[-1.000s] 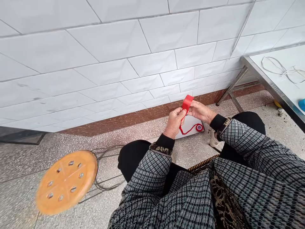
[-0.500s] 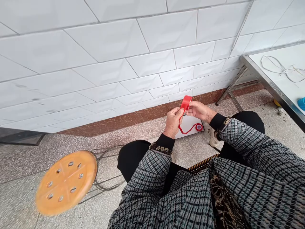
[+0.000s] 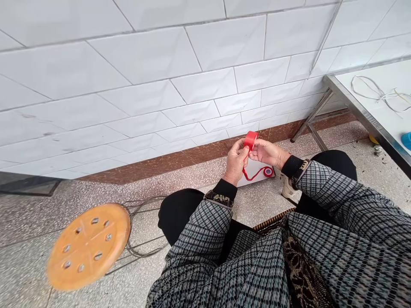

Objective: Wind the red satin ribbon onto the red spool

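A wide loop of red ribbon [image 3: 250, 139] stands up between my hands in front of the wall. My left hand [image 3: 236, 162] pinches the loop's lower part between thumb and fingers. On the other side, the curled fingers of my right hand [image 3: 269, 153] hold the loop at its right edge; some fingertips are hidden behind it. A narrow twisted tail of ribbon runs down from my left hand to a small red roll [image 3: 267, 171]. That roll lies on a white board [image 3: 255, 182] below my hands.
An orange round stool [image 3: 88, 248] with metal legs lies tipped at the left. To the right, a metal-edged table [image 3: 359, 87] bears white cord [image 3: 379, 95] and a blue object [image 3: 407, 140]. The tiled wall [image 3: 154, 98] rises ahead. My knees flank the board.
Both hands have shifted slightly, the left a little to the right. The ribbon loop has dipped slightly and looks shorter and more rounded, still between my fingers.
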`<action>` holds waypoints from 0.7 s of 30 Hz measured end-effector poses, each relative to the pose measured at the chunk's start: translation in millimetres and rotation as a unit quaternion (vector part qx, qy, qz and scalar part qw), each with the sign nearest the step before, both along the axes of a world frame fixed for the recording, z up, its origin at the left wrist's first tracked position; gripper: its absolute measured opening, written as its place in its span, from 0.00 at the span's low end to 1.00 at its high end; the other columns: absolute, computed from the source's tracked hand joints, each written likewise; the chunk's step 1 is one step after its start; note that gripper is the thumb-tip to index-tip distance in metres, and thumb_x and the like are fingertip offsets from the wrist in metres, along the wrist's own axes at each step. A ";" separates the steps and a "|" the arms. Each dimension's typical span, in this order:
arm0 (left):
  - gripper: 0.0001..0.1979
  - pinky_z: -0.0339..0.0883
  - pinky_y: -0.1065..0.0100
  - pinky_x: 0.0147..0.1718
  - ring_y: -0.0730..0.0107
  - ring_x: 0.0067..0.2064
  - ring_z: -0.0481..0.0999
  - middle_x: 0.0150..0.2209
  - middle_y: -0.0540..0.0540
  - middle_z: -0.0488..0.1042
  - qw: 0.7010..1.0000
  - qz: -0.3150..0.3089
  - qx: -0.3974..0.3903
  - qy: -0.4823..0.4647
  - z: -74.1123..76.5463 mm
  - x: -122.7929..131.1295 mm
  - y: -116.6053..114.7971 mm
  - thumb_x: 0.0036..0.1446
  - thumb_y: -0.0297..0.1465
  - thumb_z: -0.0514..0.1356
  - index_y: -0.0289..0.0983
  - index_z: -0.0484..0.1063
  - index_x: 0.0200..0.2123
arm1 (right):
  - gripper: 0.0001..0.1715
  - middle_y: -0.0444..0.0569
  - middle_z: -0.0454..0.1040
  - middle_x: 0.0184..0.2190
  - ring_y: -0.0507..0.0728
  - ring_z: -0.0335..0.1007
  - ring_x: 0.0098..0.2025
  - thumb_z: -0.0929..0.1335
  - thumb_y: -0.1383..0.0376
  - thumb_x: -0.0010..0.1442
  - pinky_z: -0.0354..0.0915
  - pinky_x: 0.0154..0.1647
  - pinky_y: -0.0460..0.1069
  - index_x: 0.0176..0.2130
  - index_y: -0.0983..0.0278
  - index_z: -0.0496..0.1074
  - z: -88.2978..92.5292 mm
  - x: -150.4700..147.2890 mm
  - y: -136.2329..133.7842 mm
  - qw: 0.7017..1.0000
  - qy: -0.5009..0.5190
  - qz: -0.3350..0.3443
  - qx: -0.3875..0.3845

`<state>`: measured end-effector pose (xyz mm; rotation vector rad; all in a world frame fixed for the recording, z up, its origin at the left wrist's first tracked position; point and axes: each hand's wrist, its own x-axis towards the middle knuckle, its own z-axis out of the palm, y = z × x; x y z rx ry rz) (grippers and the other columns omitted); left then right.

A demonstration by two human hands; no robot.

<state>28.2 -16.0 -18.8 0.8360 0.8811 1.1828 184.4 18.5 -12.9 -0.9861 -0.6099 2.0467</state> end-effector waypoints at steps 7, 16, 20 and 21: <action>0.28 0.38 0.73 0.18 0.83 0.16 0.48 0.18 0.64 0.58 0.998 -0.047 -0.030 -0.024 2.5 -10.5 2.8 0.55 0.43 0.75 0.41 0.72 0.54 | 0.20 0.50 0.81 0.44 0.57 0.76 0.44 0.78 0.56 0.58 0.78 0.46 0.54 0.47 0.59 0.76 2.5 3.2 -0.4 0.991 -0.072 0.034 0.112; 0.29 0.35 0.73 0.18 0.83 0.16 0.48 0.18 0.64 0.58 0.990 -0.129 -0.063 -0.006 11.2 -20.6 -2.1 0.51 0.43 0.76 0.40 0.71 0.51 | 0.20 0.51 0.82 0.54 0.65 0.72 0.56 0.74 0.65 0.61 0.60 0.68 0.66 0.53 0.55 0.80 31.9 34.8 26.8 0.708 -0.371 0.136 0.586; 0.30 0.35 0.73 0.18 0.84 0.16 0.48 0.19 0.64 0.59 0.989 -0.128 -0.073 -0.010 14.3 -20.6 -1.5 0.51 0.43 0.77 0.39 0.72 0.52 | 0.17 0.52 0.82 0.44 0.65 0.71 0.49 0.73 0.67 0.59 0.62 0.64 0.65 0.48 0.58 0.81 32.0 38.9 28.4 0.645 -0.420 0.133 0.625; 0.30 0.35 0.73 0.18 0.83 0.16 0.48 0.19 0.63 0.59 0.990 -0.122 -0.072 -0.013 15.5 -20.0 -1.4 0.51 0.43 0.77 0.39 0.72 0.53 | 0.17 0.52 0.81 0.42 0.66 0.70 0.49 0.73 0.67 0.57 0.62 0.63 0.65 0.48 0.59 0.81 30.3 38.5 27.8 0.645 -0.430 0.115 0.621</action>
